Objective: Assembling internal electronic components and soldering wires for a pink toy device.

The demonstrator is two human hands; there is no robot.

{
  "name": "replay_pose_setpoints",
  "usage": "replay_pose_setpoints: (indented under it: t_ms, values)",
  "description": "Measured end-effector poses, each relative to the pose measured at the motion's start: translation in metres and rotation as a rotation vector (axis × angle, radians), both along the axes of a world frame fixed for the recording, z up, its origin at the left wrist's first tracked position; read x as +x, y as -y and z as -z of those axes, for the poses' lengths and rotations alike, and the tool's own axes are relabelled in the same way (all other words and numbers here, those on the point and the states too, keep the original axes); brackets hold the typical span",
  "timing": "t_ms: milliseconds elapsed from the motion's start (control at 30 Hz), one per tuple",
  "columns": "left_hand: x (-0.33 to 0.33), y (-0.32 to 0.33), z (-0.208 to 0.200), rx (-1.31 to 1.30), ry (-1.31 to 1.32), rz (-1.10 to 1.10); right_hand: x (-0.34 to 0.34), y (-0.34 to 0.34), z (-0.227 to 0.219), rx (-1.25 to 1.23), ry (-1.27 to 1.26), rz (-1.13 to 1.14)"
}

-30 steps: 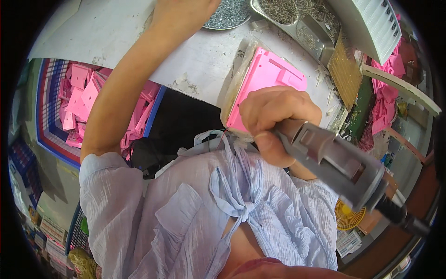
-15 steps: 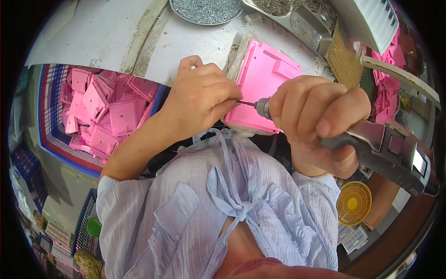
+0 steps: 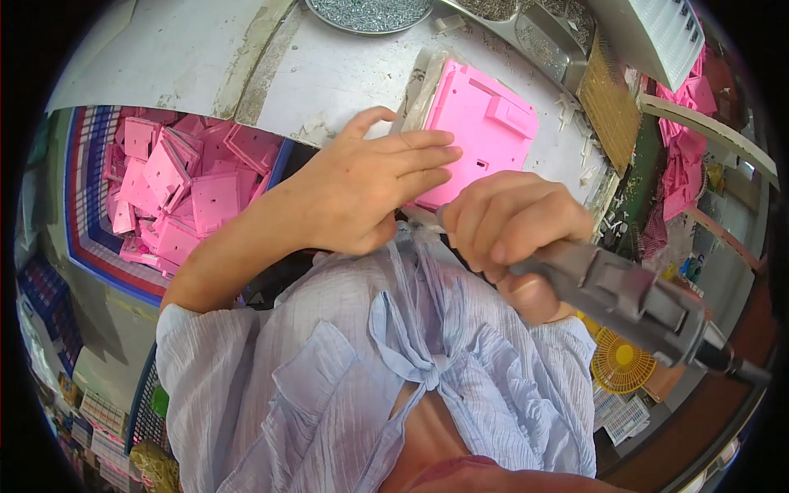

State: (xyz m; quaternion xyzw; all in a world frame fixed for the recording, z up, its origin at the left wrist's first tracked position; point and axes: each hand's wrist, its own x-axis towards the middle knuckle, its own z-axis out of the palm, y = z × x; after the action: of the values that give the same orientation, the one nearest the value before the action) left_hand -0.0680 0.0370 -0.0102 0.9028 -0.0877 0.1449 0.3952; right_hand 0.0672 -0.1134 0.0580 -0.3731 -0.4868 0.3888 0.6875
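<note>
The person's right grip [image 3: 522, 226] is clenched around a grey powered screwdriver [image 3: 620, 297], whose long body slants from lower right up toward the left; its bit cannot be made out. The left grip [image 3: 353, 185] is loose, fingers spread and nothing seen pinched in it, with fingertips over the left edge of a pink plastic panel [image 3: 477, 123]. That panel lies on the surface [image 3: 325, 82], ahead of the right grip and slightly to its left, its long axis seemingly running away from the body with a slight lean right. The left grip is nearer, overlapping it; the right covers its near right corner in view, contact unclear. Farther out are a round tray of screws [image 3: 370, 29] and, leftward, a basket [image 3: 76, 201] of pink parts [image 3: 215, 201].
</note>
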Motion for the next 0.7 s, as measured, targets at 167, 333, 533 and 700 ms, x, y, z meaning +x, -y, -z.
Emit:
replay_pose_setpoints:
  t_ms: [167, 333, 533, 700]
  values:
    - [-0.003, 0.005, 0.004, 0.027, -0.059, -0.017, -0.002, -0.006, 0.001, -0.008, 0.206, -0.087]
    - [-0.001, 0.002, 0.008, -0.022, -0.051, 0.017, 0.003, -0.001, 0.001, 0.028, 0.094, -0.065]
    - [-0.011, 0.013, 0.015, -0.094, 0.082, -0.118, 0.008, -0.001, -0.007, 0.08, 0.019, -0.043]
    - [-0.012, 0.019, 0.013, -0.156, 0.107, -0.169, 0.008, 0.0, -0.01, 0.087, -0.002, -0.04]
